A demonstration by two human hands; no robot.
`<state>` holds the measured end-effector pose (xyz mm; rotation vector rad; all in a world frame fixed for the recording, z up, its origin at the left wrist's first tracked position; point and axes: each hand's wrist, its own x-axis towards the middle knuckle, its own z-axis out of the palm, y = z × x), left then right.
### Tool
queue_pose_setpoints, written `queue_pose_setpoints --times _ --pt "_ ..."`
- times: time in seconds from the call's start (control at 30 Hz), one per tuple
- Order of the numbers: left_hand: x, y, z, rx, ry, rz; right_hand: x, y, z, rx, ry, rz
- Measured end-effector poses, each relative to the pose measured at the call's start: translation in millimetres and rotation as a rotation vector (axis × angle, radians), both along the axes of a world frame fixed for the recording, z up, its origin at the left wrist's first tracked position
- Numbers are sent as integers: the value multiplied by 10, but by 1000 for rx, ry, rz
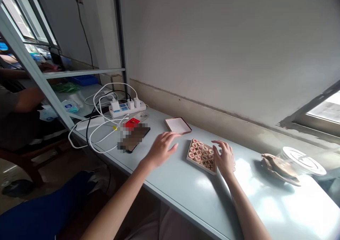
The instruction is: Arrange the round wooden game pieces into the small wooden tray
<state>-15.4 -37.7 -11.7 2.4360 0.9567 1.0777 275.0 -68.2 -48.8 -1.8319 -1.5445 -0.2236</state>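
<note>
A shallow box (201, 167) on the desk holds rows of round wooden Chinese chess pieces (197, 158), marked with red characters on the left and black ones on the right. My right hand (224, 158) is at the box's right edge, fingers bent and apart; whether the fingertips touch the box is unclear. Just past that hand, part of some more round pieces (234, 166) shows, mostly hidden by it. To the left of the box, my left hand (162, 148) hovers with its fingers stretched and nothing in them. Behind it lies the box lid (178, 125), inside facing up.
Left on the desk are a phone (135, 139), a red card (132, 123) and a power strip (127, 109) with tangled white cables. A clear lidded container (302, 162) and a crumpled brown object (280, 169) stand at right. Beyond the metal frame (57, 98), another person's arm shows.
</note>
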Motion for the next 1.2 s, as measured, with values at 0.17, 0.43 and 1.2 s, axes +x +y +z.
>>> queue_pose_setpoints --times 0.17,0.43,1.2 --pt "-1111 -204 -270 -13 125 388 22 55 -52 125 121 -23" --pt "-1502 -73 -447 57 303 437 20 85 -86 126 84 -51" --pt "-1375 -96 -408 185 216 477 363 -23 -203 -519 -93 -266"
